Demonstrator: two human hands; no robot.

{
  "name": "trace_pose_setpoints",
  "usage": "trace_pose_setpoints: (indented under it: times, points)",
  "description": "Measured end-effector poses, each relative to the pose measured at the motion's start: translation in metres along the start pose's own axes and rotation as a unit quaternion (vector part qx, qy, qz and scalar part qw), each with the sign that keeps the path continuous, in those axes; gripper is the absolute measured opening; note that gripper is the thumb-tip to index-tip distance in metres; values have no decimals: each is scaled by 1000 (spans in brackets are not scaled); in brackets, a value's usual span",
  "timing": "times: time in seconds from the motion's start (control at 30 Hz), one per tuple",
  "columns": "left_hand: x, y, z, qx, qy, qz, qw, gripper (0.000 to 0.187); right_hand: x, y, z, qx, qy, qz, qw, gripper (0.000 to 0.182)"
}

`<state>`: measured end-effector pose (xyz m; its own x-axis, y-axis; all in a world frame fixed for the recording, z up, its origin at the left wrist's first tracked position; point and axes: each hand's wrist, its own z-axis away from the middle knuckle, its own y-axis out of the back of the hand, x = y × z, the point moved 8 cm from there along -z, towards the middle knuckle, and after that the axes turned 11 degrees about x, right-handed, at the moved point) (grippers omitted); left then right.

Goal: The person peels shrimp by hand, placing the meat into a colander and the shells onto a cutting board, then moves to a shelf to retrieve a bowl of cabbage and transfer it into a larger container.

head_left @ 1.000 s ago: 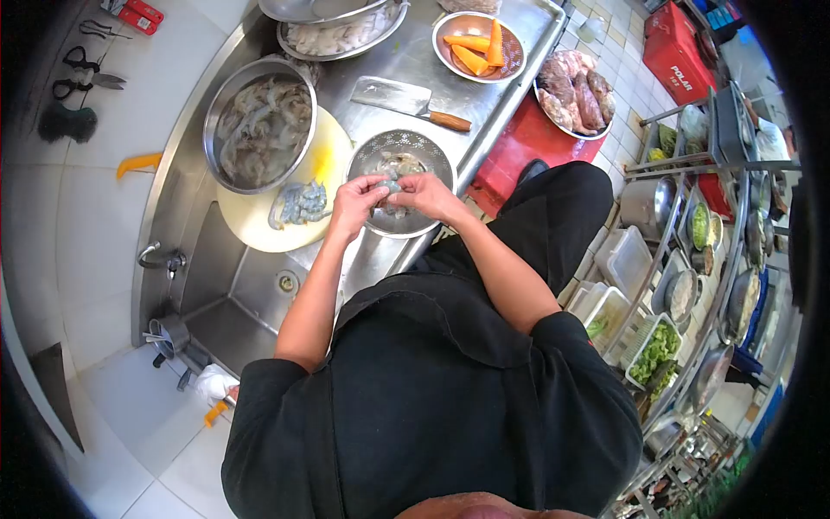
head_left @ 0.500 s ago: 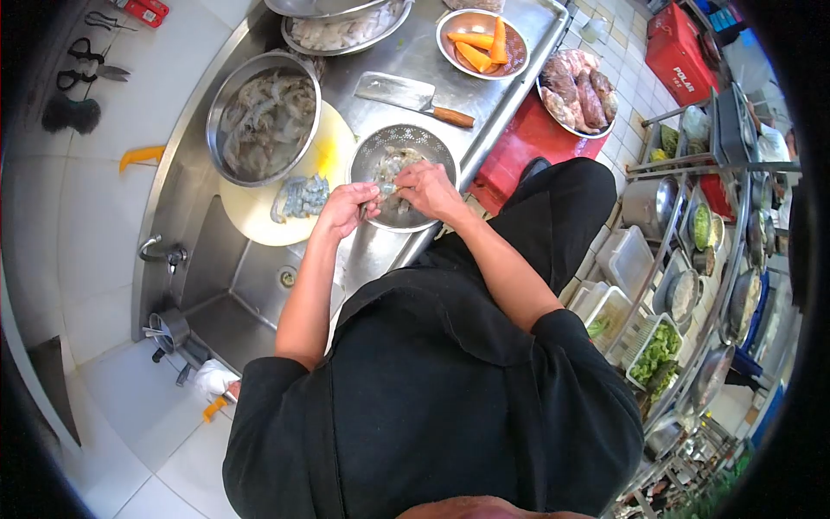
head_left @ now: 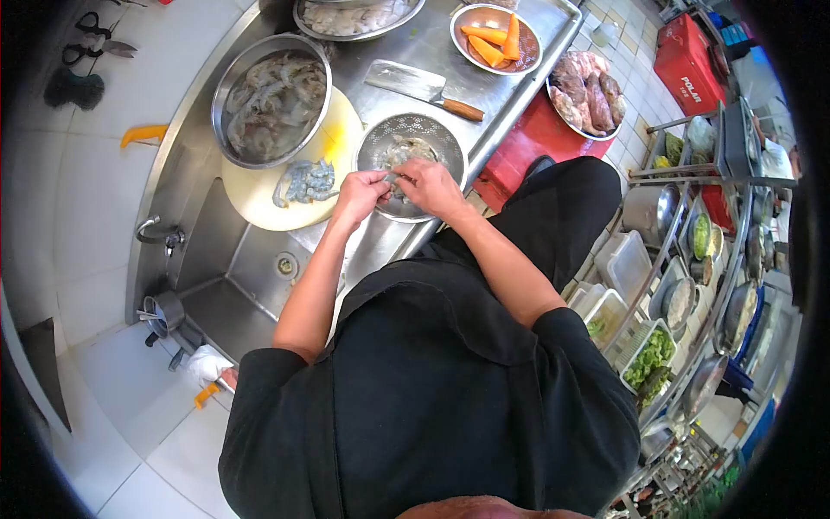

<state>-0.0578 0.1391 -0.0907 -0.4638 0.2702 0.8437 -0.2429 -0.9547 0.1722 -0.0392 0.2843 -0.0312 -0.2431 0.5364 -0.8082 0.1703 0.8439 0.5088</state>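
Note:
Both hands meet over a perforated metal colander (head_left: 454, 149) that holds shells and shrimp pieces. My left hand (head_left: 361, 197) is closed, its fingers pinched on a shrimp (head_left: 391, 179) at the colander's left side. My right hand (head_left: 430, 186) is closed on the same shrimp, mostly hidden by the fingers. A pile of peeled shrimp (head_left: 305, 182) lies on the round white board (head_left: 251, 201), left of my left hand. The large metal bowl (head_left: 226, 80) of whole shrimp rests on the board's upper left part.
A cleaver (head_left: 406, 80) lies behind the colander. Farther back are a bowl of carrots (head_left: 456, 35) and a bowl of pale seafood (head_left: 359, 36). The sink (head_left: 216, 298) is front left. A bowl of meat (head_left: 588, 134) stands on a red box (head_left: 526, 143); shelves (head_left: 692, 179) are right.
The camera view has shifted slightly. My hands remain together over the colander, with less of the shrimp showing between the fingers.

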Motion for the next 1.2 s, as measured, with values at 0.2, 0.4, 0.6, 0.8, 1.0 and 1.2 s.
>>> trace_pose_setpoints:
  times: [0.2,0.4,0.6,0.8,1.0,1.2]
  points:
    - [10,-2,8,-34,-12,-71,997,22,-6,-7,5,-17,40,51,998,11]
    - [-12,0,7,-27,20,72,997,25,14,-12,8,55,-67,-12,996,12]
    - [-13,-6,10,47,-60,68,995,26,68,-30,23,52,-318,-193,927,17]
    - [5,0,11,180,-211,19,960,24,85,-45,40,32,-464,-325,823,12]
    - [28,21,-7,227,-223,27,948,22,63,-17,24,-9,-244,15,970,20]
    - [28,6,0,109,-138,-23,984,27,40,-1,5,69,-212,-139,965,25]
